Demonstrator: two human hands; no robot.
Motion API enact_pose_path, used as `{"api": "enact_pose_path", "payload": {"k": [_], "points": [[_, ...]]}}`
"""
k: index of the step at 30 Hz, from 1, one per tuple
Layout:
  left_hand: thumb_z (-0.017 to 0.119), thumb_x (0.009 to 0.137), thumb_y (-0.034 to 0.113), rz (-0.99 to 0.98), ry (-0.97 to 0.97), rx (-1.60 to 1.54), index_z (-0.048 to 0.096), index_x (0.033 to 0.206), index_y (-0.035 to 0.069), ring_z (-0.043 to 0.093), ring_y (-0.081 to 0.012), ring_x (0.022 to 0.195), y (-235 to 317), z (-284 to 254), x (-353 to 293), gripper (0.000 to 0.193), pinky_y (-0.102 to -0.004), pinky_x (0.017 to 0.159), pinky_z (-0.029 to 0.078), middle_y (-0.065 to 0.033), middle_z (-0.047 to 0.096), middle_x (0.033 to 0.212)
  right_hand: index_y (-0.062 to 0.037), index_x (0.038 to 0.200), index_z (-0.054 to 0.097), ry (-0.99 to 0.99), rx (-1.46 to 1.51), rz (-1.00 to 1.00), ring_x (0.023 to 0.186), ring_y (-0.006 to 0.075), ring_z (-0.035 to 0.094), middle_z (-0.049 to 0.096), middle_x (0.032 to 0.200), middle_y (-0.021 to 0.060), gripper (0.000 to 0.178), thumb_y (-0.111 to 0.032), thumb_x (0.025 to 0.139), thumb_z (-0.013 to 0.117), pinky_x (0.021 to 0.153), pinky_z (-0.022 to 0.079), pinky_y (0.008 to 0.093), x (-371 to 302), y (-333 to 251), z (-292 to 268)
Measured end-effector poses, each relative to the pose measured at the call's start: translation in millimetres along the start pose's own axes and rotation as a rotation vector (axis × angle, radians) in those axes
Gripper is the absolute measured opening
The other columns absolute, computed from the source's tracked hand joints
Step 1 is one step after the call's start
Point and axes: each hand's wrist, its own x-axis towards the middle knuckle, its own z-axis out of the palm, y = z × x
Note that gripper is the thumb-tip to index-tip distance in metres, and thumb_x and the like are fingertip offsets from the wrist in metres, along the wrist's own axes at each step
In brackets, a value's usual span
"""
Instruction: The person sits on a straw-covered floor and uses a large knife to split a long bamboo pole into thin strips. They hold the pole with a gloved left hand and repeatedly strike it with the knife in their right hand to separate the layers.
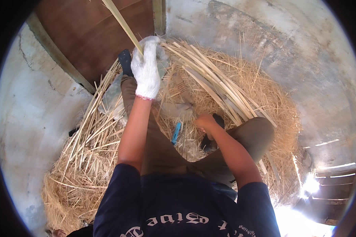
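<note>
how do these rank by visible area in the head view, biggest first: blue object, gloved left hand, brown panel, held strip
Largest to smallest:
1. Brown panel
2. Gloved left hand
3. Held strip
4. Blue object

Gloved left hand forward, bare right hand nearer, both curled

A straight, pale bamboo strip slants across the frame's upper left; a brownish tool, kind unclear, tilts near centre.

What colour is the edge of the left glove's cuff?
Pinkish red: the cuff edge of the otherwise white glove, best seen in the head view.
</note>
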Motion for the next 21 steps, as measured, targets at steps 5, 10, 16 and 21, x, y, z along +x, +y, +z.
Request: {"api": "enact_pose_path", "payload": {"k": [5,10,16,21], "points": [[0.059,0.104,0.028,0.023,0.038,-0.064,0.066,0.114,0.005,0.063,-0.0122,0.081,6,5,22,0.025,-0.0303,0.073,0.051,-0.008,0.068,0.096,0.0012,0.064,0.059,-0.069,0.194,-0.05,0.045,0.0231,0.057,0.056,0.053,0.0105,0.026,-0.013,0.085,0.065,0.044,0.047,0.0412,-9,16,-11],[0.06,0.104,0.025,0.116,-0.007,-0.268,0.056,0.106,0.004,0.064,-0.0139,0.074,2,7,29,0.021,-0.0309,0.069,0.054,-0.0073,0.068,0.088,-0.0039,0.072,0.053,-0.112,0.765,-0.111,0.044,0.0193,0.05,0.051,0.057,0.0075,0.029,-0.018,0.094,0.065,0.042,0.045,0.0372,-78,-28,-11],[0.062,0.105,0.024,0.069,0.017,-0.057,0.053,0.106,0.008,0.06,-0.0122,0.067,14,38,22,0.018,-0.0264,0.056,0.049,-0.0055,0.065,0.086,-0.0055,0.085,0.046,-0.152,1.074,-0.252,0.045,0.0145,0.048,0.049,0.062,0.0039,0.025,-0.018,0.1,0.061,0.039,0.044,0.0341,-143,-63,-1],[0.065,0.103,0.035,0.046,-0.011,-0.039,0.061,0.096,0.009,0.049,-0.0073,0.06,-5,45,36,0.028,-0.0243,0.054,0.041,0.0019,0.057,0.076,-0.0045,0.09,0.045,-0.177,1.059,-0.314,0.043,0.014,0.048,0.048,0.06,0.0041,0.021,-0.017,0.1,0.059,0.038,0.044,0.034,-143,-62,8]]}}
